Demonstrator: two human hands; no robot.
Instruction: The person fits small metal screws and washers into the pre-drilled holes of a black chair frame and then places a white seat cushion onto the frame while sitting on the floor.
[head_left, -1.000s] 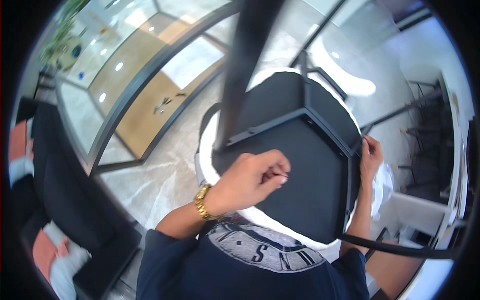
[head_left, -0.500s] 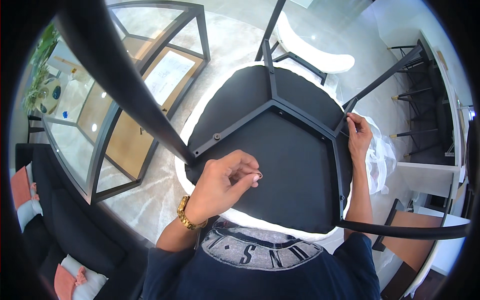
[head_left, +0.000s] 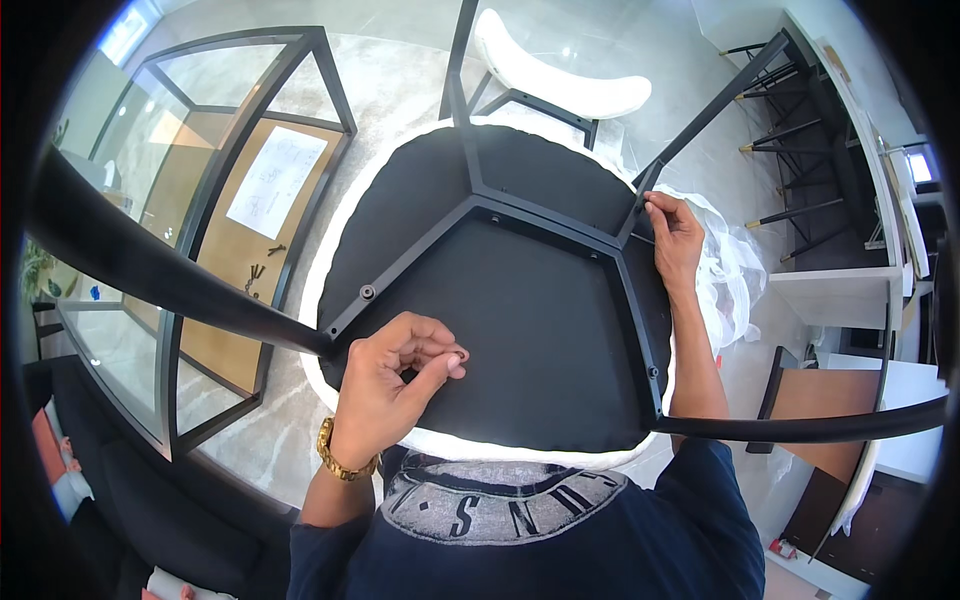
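An upturned chair seat (head_left: 540, 330) with a black underside and white padded rim lies before me. A black metal frame (head_left: 420, 240) is fixed across it, its legs spreading outward. My left hand (head_left: 395, 375), with a gold watch on the wrist, hovers over the seat's left half. Thumb and forefinger pinch a small dark ring (head_left: 463, 354), perhaps a washer. My right hand (head_left: 677, 240) is closed at the frame's right corner, where a leg (head_left: 715, 100) joins. Whatever its fingertips hold there is hidden. Bolt heads (head_left: 367, 292) show on the frame.
A glass-topped coffee table (head_left: 325, 85) stands left, with a paper sheet (head_left: 278, 175) and several loose bolts (head_left: 254, 278) on its lower shelf. A white curved backrest (head_left: 560, 80) lies beyond the seat. Clear plastic wrap (head_left: 720, 280) is at right. A dark sofa (head_left: 160, 490) sits lower left.
The whole view has shifted, so the seat and both hands appear further left. Both hands keep nearly the same pose over the seat and at the frame corner.
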